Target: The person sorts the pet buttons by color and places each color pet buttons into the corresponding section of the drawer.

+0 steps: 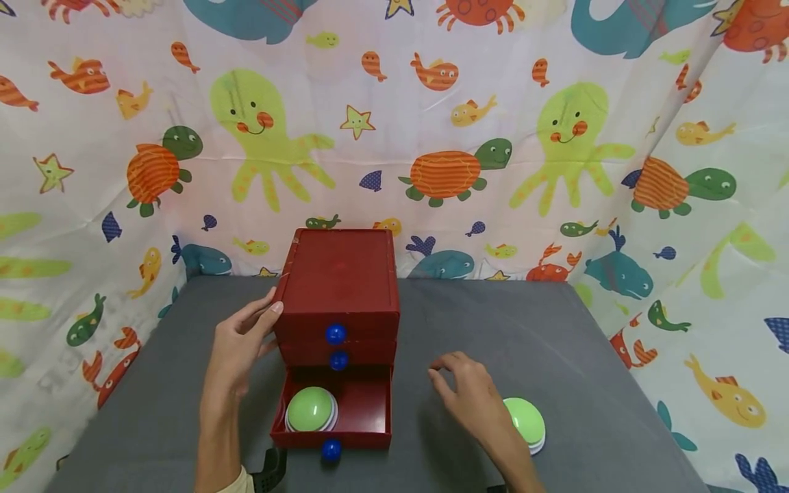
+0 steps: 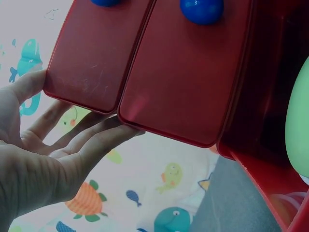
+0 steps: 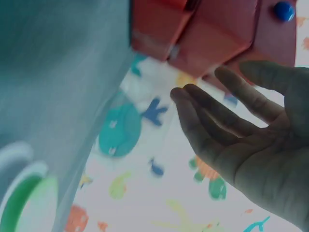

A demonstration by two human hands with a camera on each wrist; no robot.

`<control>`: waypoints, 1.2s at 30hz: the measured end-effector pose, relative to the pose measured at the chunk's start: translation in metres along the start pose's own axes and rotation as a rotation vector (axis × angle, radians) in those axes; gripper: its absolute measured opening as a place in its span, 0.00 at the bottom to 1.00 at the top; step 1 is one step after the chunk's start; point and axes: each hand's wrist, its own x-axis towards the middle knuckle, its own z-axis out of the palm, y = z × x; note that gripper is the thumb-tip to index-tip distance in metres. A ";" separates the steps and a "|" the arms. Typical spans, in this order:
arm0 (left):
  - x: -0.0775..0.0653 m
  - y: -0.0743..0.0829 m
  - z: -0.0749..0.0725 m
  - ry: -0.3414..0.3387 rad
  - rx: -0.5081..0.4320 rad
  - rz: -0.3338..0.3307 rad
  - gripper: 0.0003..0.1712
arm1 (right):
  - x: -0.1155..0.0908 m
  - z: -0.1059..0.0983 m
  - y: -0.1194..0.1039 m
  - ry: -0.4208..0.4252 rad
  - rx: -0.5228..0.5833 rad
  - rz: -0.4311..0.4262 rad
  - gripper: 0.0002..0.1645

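Observation:
A dark red drawer cabinet [image 1: 342, 274] with blue knobs stands on the grey table. Its bottom drawer [image 1: 370, 411] is pulled out and holds a green dome-topped push light with a white rim [image 1: 310, 409]. My left hand [image 1: 240, 346] rests against the cabinet's left side, thumb at the top front corner; in the left wrist view its outstretched fingers [image 2: 104, 142] touch the side of the upper drawers. To the right of the cabinet, my right hand [image 1: 471, 394] hovers with fingers loosely bent and nothing in them. A second green push light [image 1: 526, 421] lies beside it, partly hidden behind the forearm.
The two upper drawers are closed, with blue knobs [image 1: 335, 334] on their fronts. A white curtain [image 1: 370, 157] printed with sea animals surrounds the grey tabletop [image 1: 493, 322] at the back and both sides.

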 end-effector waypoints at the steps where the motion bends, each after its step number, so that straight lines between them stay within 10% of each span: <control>1: 0.000 0.000 0.000 0.002 -0.002 -0.001 0.38 | 0.000 -0.004 0.005 -0.001 -0.018 0.024 0.03; 16: 0.000 0.001 -0.001 0.009 0.013 0.008 0.37 | -0.020 -0.033 0.066 -0.083 -0.222 0.226 0.20; 26: 0.000 0.001 0.000 0.012 0.013 0.003 0.38 | -0.028 -0.034 0.087 -0.333 -0.257 0.432 0.50; 36: 0.000 0.002 0.000 0.015 0.012 0.014 0.37 | -0.030 -0.025 0.092 -0.362 -0.263 0.489 0.50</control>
